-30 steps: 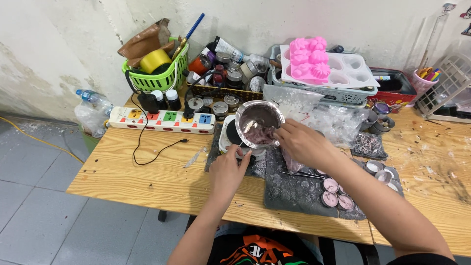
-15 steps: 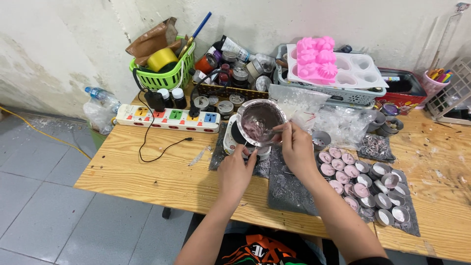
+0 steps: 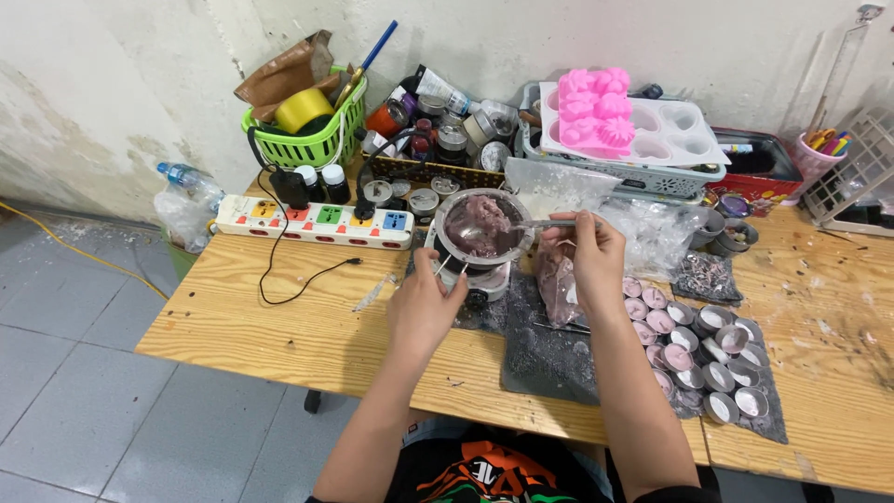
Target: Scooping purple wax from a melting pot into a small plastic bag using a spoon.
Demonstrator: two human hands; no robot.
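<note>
A small metal pot point(image 3: 480, 229) with a purple-brown mass inside sits on a little burner at the middle of the wooden table point(image 3: 279, 317). My left hand point(image 3: 426, 305) grips the pot's handle at its near side. My right hand point(image 3: 585, 256) holds a metal spoon point(image 3: 521, 224) whose bowl dips into the pot. A plastic bag of purple flakes point(image 3: 557, 284) lies just under my right hand. Several small round metal cups point(image 3: 700, 349), some filled with pink, stand on a dark mat to the right.
A white power strip point(image 3: 315, 221) with a black cord lies left of the pot. A green basket point(image 3: 300, 140), jars and bottles, a pink silicone mould point(image 3: 594, 104) on a white tray, and a red box line the wall. A pen cup stands at the far right.
The view has shifted, bringing more metal cups into sight. My right hand has moved from the pot's rim to its right side, the spoon showing in it and reaching into the pot. My left hand stays at the handle.
</note>
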